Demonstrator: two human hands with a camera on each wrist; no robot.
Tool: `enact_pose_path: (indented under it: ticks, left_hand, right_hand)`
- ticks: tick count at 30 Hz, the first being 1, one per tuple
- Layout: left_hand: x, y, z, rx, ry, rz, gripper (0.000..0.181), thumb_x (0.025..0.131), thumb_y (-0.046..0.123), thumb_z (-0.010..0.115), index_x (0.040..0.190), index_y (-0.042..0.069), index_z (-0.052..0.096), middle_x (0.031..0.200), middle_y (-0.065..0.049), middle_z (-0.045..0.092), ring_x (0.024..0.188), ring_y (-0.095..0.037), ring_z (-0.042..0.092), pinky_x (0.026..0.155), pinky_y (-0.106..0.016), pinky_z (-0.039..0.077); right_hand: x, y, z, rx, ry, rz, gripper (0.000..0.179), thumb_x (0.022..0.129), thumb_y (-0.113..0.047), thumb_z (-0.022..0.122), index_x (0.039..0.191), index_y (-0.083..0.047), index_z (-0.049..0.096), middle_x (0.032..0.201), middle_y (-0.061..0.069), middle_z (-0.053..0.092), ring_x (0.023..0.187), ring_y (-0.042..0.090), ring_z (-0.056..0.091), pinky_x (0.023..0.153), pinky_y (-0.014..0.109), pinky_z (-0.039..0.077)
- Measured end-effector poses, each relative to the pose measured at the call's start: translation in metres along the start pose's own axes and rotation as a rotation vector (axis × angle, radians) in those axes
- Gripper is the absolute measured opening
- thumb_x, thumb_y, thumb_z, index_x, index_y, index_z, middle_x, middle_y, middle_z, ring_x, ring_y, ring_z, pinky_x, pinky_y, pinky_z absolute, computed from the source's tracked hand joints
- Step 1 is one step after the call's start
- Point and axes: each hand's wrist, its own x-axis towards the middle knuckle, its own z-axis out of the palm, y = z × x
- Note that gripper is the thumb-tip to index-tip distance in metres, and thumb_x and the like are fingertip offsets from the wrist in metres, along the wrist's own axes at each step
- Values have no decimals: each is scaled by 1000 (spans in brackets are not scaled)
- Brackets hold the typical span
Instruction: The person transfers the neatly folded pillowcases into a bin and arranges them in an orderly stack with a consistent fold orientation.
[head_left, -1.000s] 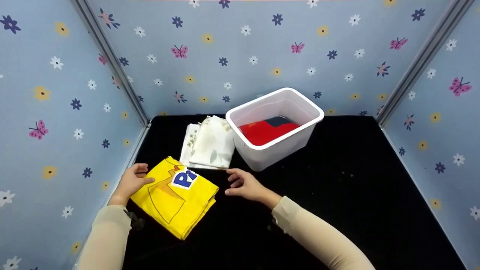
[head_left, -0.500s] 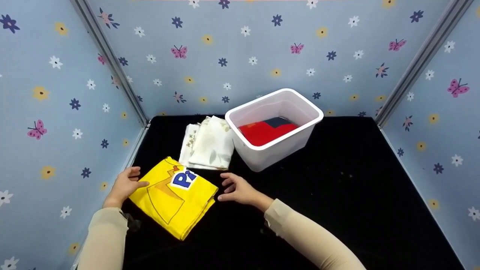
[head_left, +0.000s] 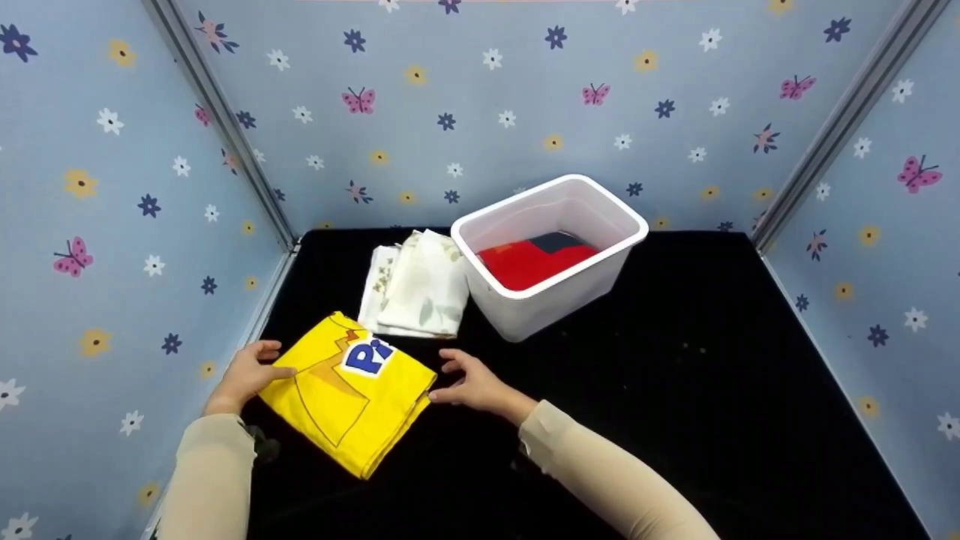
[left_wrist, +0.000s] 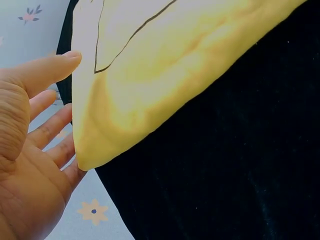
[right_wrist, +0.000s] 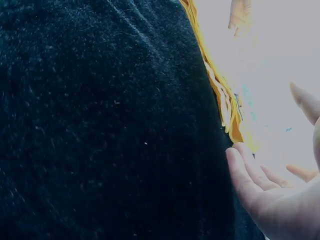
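Observation:
A folded yellow cloth (head_left: pixel 345 405) with a blue "Pi" print lies on the black table. At its left corner is my left hand (head_left: pixel 247 375), thumb over the edge and fingers spread alongside. The left wrist view shows that hand (left_wrist: pixel 35 145) with its fingers extended, fingertips right at the cloth's edge (left_wrist: pixel 140 105). On the opposite side, my right hand (head_left: pixel 476 386) has loosely bent fingers, its thumb tip at the cloth's right corner. In the right wrist view, the right hand's fingertips (right_wrist: pixel 237 157) meet the end of the layered yellow folds (right_wrist: pixel 220 90).
Folded white cloths (head_left: pixel 424 289) with a leaf pattern lie behind the yellow one. To their right stands a white plastic bin (head_left: pixel 555 307) holding red and dark cloth (head_left: pixel 532 262). Flowered walls (head_left: pixel 480 105) surround the black table (head_left: pixel 675 420) on three sides.
My right hand has moved left, up to the yellow cloth's right corner. My left hand has shifted slightly left and down along the cloth's edge. The cloth stays in place.

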Motion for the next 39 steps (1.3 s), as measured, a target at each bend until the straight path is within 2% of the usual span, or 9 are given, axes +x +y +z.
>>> enact_pose_path:
  ticks: [3,9,15,19,25,30,33,39]
  left_hand:
    - [-1,0,-1,12,-10,-20,78,88,26,73,146,-7,32,143,-35,38,127,-47,42,99,-50,47]
    - [1,-4,0,39,-21,-45,76,87,26,74,144,-8,35,135,-34,44,109,-40,57,85,-40,55]
    - [5,-3,4,73,-31,-20,70,87,28,73,137,-12,44,126,-33,54,92,-28,65,78,-37,58]
    - [6,2,5,84,-15,-4,62,87,26,74,132,-9,50,122,-30,58,84,-24,66,73,-36,58]
    - [9,10,7,63,12,2,61,86,33,75,131,-3,53,118,-25,61,81,-23,64,70,-34,57]
    - [11,18,9,14,-2,-10,61,89,40,71,130,-2,53,110,-19,63,79,-20,64,69,-32,56]
    - [12,23,9,-13,-23,3,55,91,37,69,129,-1,55,108,-17,64,79,-20,63,70,-31,55]
    - [7,39,8,-45,-64,77,41,91,22,70,125,1,60,114,-21,62,86,-26,61,74,-34,53]
  right_hand:
    - [2,6,3,54,-4,28,82,79,-6,80,148,-1,36,135,31,49,80,23,68,77,49,59]
    - [8,18,7,106,7,64,85,78,-9,82,149,-4,36,134,24,52,86,23,68,76,43,60]
    - [10,21,13,181,-6,85,84,79,-8,81,149,-2,34,131,24,53,89,23,68,79,47,59]
    - [9,20,15,205,-15,81,85,78,-8,82,149,-1,34,129,22,56,88,22,68,79,46,59]
    - [11,22,14,217,-19,82,85,78,-8,82,148,-1,34,127,21,56,85,22,70,78,43,59]
    - [12,22,14,204,-20,87,85,78,-8,82,148,-1,35,126,21,56,86,23,70,78,42,60]
    - [14,21,15,189,-12,91,84,78,-9,82,148,-1,36,125,20,58,87,22,69,77,42,60]
    - [15,20,15,171,7,99,82,79,-9,81,147,-1,37,126,22,57,85,22,68,76,47,59]
